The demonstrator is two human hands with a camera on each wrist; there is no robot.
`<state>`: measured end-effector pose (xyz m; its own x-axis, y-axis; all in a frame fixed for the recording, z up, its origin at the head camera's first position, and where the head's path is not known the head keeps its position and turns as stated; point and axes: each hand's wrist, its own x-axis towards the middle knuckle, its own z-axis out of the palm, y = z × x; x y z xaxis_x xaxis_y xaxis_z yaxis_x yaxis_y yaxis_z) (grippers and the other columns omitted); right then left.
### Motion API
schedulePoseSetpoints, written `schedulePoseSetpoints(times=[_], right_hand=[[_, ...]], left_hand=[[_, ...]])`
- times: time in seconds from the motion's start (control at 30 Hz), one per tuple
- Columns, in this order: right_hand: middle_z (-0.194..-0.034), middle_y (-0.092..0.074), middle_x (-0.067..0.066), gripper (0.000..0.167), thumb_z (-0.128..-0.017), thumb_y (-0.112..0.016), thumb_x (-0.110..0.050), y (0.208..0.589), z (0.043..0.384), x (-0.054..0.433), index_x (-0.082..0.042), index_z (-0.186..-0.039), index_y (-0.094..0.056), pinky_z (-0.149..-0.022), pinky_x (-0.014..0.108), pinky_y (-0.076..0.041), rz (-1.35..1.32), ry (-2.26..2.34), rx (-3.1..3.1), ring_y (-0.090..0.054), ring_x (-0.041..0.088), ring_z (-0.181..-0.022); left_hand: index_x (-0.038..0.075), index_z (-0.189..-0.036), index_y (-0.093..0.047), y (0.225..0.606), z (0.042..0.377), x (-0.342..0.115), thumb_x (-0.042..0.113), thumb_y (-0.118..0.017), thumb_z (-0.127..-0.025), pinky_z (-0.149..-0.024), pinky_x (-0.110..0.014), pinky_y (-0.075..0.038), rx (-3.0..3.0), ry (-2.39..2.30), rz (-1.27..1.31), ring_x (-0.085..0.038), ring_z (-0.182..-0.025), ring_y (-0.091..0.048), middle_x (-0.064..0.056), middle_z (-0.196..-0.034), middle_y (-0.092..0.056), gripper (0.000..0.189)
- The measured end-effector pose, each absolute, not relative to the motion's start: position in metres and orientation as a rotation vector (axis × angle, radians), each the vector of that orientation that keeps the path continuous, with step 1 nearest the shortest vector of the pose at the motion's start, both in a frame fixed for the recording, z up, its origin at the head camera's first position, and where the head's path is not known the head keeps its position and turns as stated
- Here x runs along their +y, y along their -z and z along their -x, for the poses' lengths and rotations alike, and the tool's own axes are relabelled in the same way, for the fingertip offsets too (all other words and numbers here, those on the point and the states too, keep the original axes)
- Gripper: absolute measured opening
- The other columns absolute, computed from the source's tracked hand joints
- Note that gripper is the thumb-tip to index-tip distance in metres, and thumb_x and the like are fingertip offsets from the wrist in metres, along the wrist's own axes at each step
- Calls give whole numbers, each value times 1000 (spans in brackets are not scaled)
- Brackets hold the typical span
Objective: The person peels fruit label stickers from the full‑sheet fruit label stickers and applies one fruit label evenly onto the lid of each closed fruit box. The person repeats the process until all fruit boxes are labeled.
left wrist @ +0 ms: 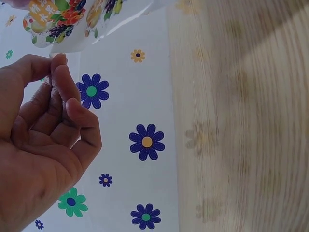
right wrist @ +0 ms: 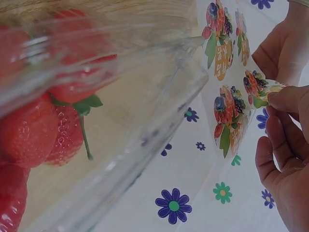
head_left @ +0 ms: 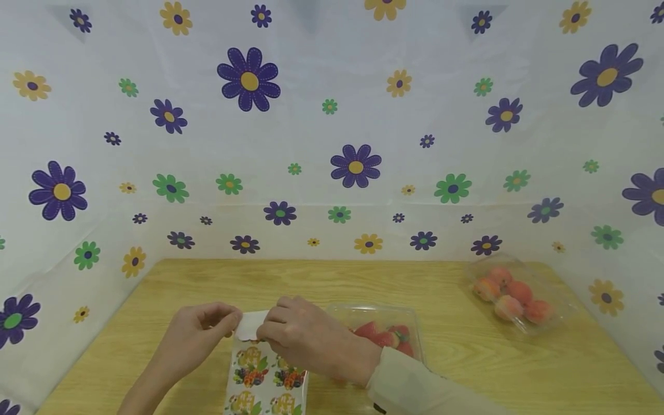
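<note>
A white sheet of fruit-printed stickers (head_left: 267,380) hangs between both hands at the front of the table, its top end bent over to show plain white. My left hand (head_left: 189,340) pinches the sheet's upper left edge between thumb and fingertip, as the left wrist view also shows. From the other side, my right hand (head_left: 316,340) pinches a fruit sticker (right wrist: 258,92) that stands partly away from the sheet in the right wrist view. Just beyond the right wrist is a clear plastic box (head_left: 373,308) holding strawberries (head_left: 369,330), partly hidden by that hand and forearm.
At the table's back right stands another clear plastic box (head_left: 534,329) with several round orange-red fruits (head_left: 520,293). The wood-grain table (head_left: 290,279) meets a white flower-printed sheet (head_left: 306,132) at the back and both sides.
</note>
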<state>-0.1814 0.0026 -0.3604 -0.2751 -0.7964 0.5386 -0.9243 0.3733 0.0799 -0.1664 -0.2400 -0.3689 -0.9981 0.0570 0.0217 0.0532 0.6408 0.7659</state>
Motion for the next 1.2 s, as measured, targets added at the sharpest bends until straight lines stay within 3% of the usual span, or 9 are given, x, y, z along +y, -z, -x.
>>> schedulePoseSetpoints(times=[0.27,0.6,1.2], right_hand=[[-98,-77,-10,9,-94,-75,-15,361,181,3,-21,-100,-78,-80,12,-49,-1482,-337,-2142,-65,4,-89],[-98,-77,-10,8,-94,-75,-14,361,182,4,-20,-99,-78,-86,13,-52,-1486,-339,-2131,-65,5,-89],[-94,-77,-10,7,-92,-77,-13,365,182,1,-19,-96,-78,-78,11,-50,-1491,-354,-2083,-66,5,-86]], left_hand=[[13,-110,-77,370,166,-241,39,-64,-102,-69,-26,-54,2852,-1338,-120,-8,-84,-69,-2,-105,-78,31],[12,-112,-77,371,167,-243,41,-64,-101,-71,-25,-55,2846,-1334,-91,-7,-85,-68,-3,-107,-77,33],[12,-109,-77,373,168,-245,39,-63,-102,-71,-25,-54,2851,-1327,-66,-7,-85,-68,-1,-100,-77,31]])
